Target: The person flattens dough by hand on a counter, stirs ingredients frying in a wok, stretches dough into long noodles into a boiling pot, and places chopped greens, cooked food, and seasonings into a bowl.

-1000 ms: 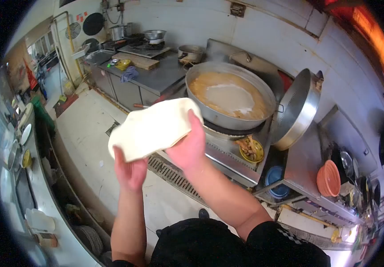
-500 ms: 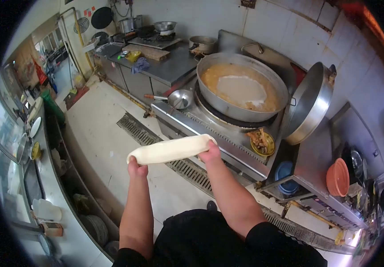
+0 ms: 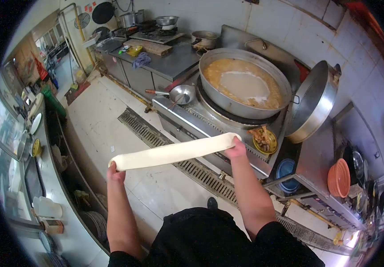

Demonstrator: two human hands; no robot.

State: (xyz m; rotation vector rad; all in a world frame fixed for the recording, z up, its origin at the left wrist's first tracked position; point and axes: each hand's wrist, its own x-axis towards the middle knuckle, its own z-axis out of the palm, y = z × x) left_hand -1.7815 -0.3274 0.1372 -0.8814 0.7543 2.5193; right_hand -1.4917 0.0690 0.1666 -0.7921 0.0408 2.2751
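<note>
A long pale strip of dough [image 3: 174,153] is stretched in the air between my two hands, over the floor and the front edge of the stove. My left hand [image 3: 115,172] pinches its left end, thumb on top. At the other end, slightly higher, my right hand [image 3: 236,148] grips the dough the same way. Beyond my right hand a wide metal pot [image 3: 227,101] of brownish liquid with pale foam sits on the stove [image 3: 209,130].
Left of the pot lies a small pan [image 3: 182,94]. A yellow bowl [image 3: 270,147] holds bones or scraps at the stove's right. A large round metal lid [image 3: 321,107] leans beside the pot. An orange basin [image 3: 339,178] stands right; a counter [image 3: 69,213] runs along the left.
My hands have moved apart, left hand leftward and right hand rightward. The dough has gone from a short, wide piece to a longer, narrower strip. The small pan has come into view.
</note>
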